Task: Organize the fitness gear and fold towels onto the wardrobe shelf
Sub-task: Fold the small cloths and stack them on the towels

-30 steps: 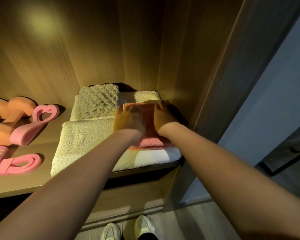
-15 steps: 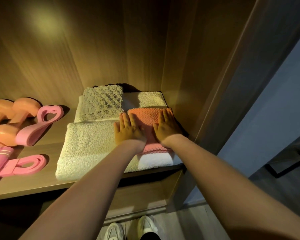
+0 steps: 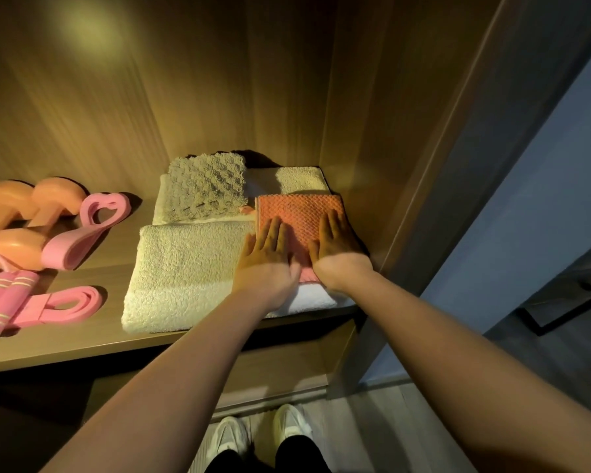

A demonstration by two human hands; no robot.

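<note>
Wood-grain panels form the wardrobe's back and side walls, and a wooden shelf [image 3: 82, 339] is lit warmly from above. Grey floor [image 3: 372, 421] and two white shoes [image 3: 229, 438] are seen below it.

Four folded towels are counted on the shelf's right half. A large cream towel [image 3: 185, 268] lies near and a far towel [image 3: 297, 179] behind it. A grey towel [image 3: 207, 189] is laid on the far one. A coral towel [image 3: 297, 213] is set at the right on the cream towel, just beside the side wall. Its longer side appears to run near to far.

The left hand [image 3: 267, 257] and right hand [image 3: 338, 247] are pressed flat on the coral towel, side by side. The fingers are kept straight, pointed far, and nothing is gripped.

At the left, two orange dumbbells [image 3: 11, 216], two pink loops [image 3: 86, 230] and pink striped handles [image 3: 0, 302] are laid.
</note>
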